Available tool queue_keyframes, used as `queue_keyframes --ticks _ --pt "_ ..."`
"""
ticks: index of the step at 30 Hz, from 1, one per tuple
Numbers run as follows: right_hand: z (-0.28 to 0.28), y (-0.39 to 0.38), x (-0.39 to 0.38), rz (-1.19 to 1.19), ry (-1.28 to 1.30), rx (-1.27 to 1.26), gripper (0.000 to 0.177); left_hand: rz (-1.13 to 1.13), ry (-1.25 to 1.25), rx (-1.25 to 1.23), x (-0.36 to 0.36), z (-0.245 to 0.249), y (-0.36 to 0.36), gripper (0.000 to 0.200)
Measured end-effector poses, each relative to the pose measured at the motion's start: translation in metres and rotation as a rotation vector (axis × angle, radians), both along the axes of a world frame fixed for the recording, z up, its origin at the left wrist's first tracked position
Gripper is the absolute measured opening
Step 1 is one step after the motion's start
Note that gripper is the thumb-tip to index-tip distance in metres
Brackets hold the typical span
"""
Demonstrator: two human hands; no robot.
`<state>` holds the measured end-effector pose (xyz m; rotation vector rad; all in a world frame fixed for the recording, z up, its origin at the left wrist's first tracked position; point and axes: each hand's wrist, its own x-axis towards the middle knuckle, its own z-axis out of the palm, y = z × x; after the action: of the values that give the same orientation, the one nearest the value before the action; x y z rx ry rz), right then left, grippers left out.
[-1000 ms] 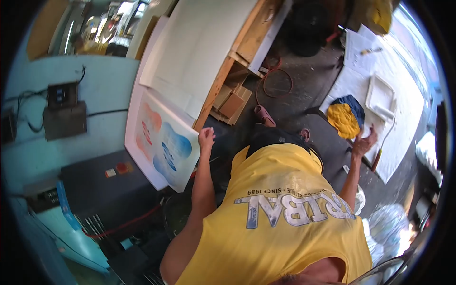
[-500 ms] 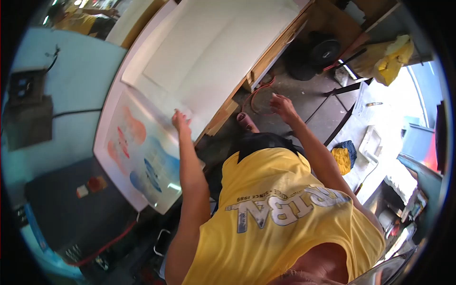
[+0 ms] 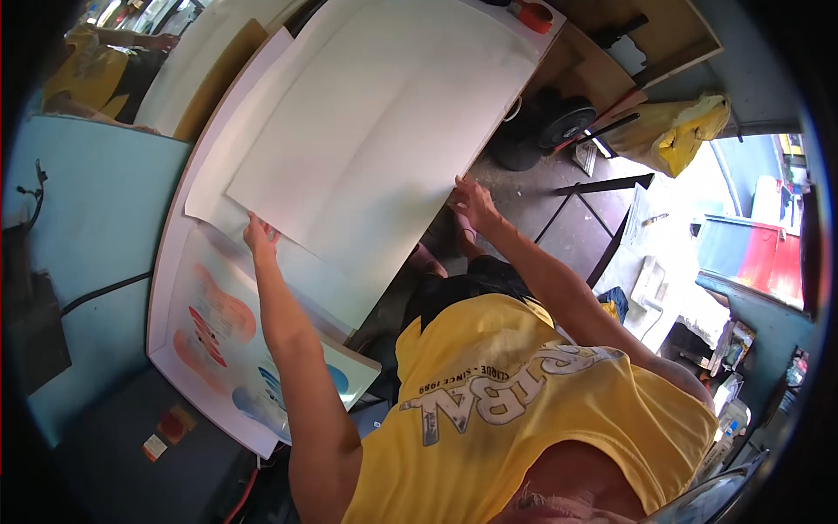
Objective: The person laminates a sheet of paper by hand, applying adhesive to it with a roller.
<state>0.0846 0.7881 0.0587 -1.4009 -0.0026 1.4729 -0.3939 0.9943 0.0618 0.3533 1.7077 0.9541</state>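
Note:
A large white sheet [image 3: 349, 131] lies across the work table, with a second white sheet [image 3: 214, 205] showing beneath its near left edge. My left hand [image 3: 262, 236] pinches the near edge of the upper sheet, thumb on top. At the sheet's right edge, my right hand [image 3: 474, 205] has its fingers closed on the border. Nearer to me, a glossy printed sheet [image 3: 209, 323] with orange and blue patterns extends from under the white ones. My left forearm covers part of its print.
A red-orange object [image 3: 532, 16] rests at the table's far end. To the right are a black fan [image 3: 563, 122], a yellow sack [image 3: 685, 135] and a side table [image 3: 628, 253]. A dark case [image 3: 113, 445] stands at lower left, beside a light-blue wall [image 3: 105, 210].
My left hand has moved left and taken hold of the sheet's edge. My right hand has gone from free air to the sheet's right border. The camera view has shifted.

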Motion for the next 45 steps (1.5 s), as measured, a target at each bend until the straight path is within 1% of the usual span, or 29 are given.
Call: queue_keyframes --ticks 1,2,3,4,5,6,7,8,9,11,12,15,17,21,24,25,26,27,30,31,34,36,38,41,42,44,45 --pt "-0.012 0.000 0.000 -0.032 -0.031 -0.044 0.039 -0.022 -0.030 -0.002 -0.004 -0.008 0.004 0.068" --pt "-0.021 -0.003 0.005 -0.050 -0.020 -0.029 0.037 -0.031 -0.048 -0.001 -0.014 -0.013 0.003 0.067" --pt "-0.044 -0.007 0.014 -0.050 0.013 -0.007 0.036 -0.076 -0.175 0.099 -0.012 -0.014 0.000 0.065" --pt "-0.062 -0.007 0.011 -0.034 0.065 0.011 0.035 -0.051 -0.223 0.165 -0.010 -0.012 -0.003 0.064" --pt "-0.060 -0.004 0.012 -0.004 0.125 0.029 0.034 -0.014 -0.179 0.168 -0.003 -0.003 -0.006 0.063" --pt "-0.051 -0.005 0.016 0.019 0.182 0.031 0.032 -0.052 -0.145 0.206 -0.006 -0.005 -0.008 0.064" --pt "-0.047 -0.005 0.018 0.040 0.193 -0.023 0.032 -0.049 -0.119 0.239 0.003 0.005 -0.012 0.063" --pt "-0.041 0.002 0.020 0.055 0.186 -0.064 0.032 -0.058 -0.117 0.287 0.017 0.027 -0.015 0.061" --pt "-0.031 0.007 0.018 0.066 0.197 -0.056 0.034 -0.069 -0.136 0.278 0.020 0.034 -0.015 0.055" --pt "-0.013 0.007 0.018 0.074 0.204 -0.043 0.037 -0.094 -0.142 0.408 0.035 0.055 -0.020 0.041" --pt "-0.010 0.007 0.016 0.064 0.195 -0.065 0.039 -0.110 -0.158 0.489 0.036 0.054 -0.020 0.035" --pt "-0.006 0.010 0.015 0.035 0.169 -0.104 0.046 -0.097 -0.142 0.499 0.039 0.056 -0.019 0.024" --pt "-0.006 0.009 0.015 0.041 0.176 -0.106 0.051 -0.068 -0.129 0.526 0.039 0.058 -0.019 0.021" --pt "0.005 0.010 0.010 -0.016 0.171 -0.135 0.059 -0.009 -0.091 0.590 0.045 0.072 -0.028 0.021" --pt "0.014 0.009 0.005 -0.042 0.166 -0.144 0.064 -0.017 -0.221 0.703 0.045 0.072 -0.032 0.024" --pt "0.009 0.008 0.006 -0.041 0.175 -0.141 0.065 0.021 -0.247 0.675 0.052 0.084 -0.034 0.029" --pt "0.006 0.007 0.011 -0.041 0.182 -0.140 0.067 0.003 -0.246 0.656 0.058 0.097 -0.037 0.037" --pt "-0.009 0.005 0.016 -0.016 0.236 -0.129 0.067 0.013 -0.268 0.657 0.063 0.105 -0.038 0.040" --pt "0.001 0.005 0.010 -0.014 0.209 -0.128 0.067 0.040 -0.359 0.656 0.066 0.121 -0.038 0.045" --pt "0.005 0.008 0.007 -0.018 0.191 -0.171 0.062 0.048 -0.390 0.655 0.067 0.125 -0.038 0.046" --pt "0.033 0.010 -0.002 -0.001 0.143 -0.144 0.041 0.039 -0.451 0.654 0.066 0.135 -0.038 0.046" --pt "0.042 0.012 -0.006 -0.008 0.142 -0.195 0.046 0.036 -0.446 0.656 0.067 0.140 -0.038 0.048" --pt "0.046 0.010 -0.008 -0.022 0.189 -0.172 0.045 0.033 -0.422 0.653 0.071 0.144 -0.041 0.049" --pt "0.019 0.006 -0.003 0.001 0.246 -0.101 0.044 0.019 -0.382 0.656 0.079 0.150 -0.046 0.049" --pt "0.021 0.006 -0.005 -0.005 0.254 -0.084 0.044 0.020 -0.380 0.652 0.079 0.149 -0.046 0.047" --pt "0.067 0.008 -0.020 -0.059 0.234 -0.068 0.042 0.024 -0.380 0.644 0.079 0.145 -0.047 0.043" --pt "0.063 0.007 -0.018 -0.055 0.228 -0.055 0.042 0.038 -0.372 0.628 0.075 0.140 -0.046 0.039"
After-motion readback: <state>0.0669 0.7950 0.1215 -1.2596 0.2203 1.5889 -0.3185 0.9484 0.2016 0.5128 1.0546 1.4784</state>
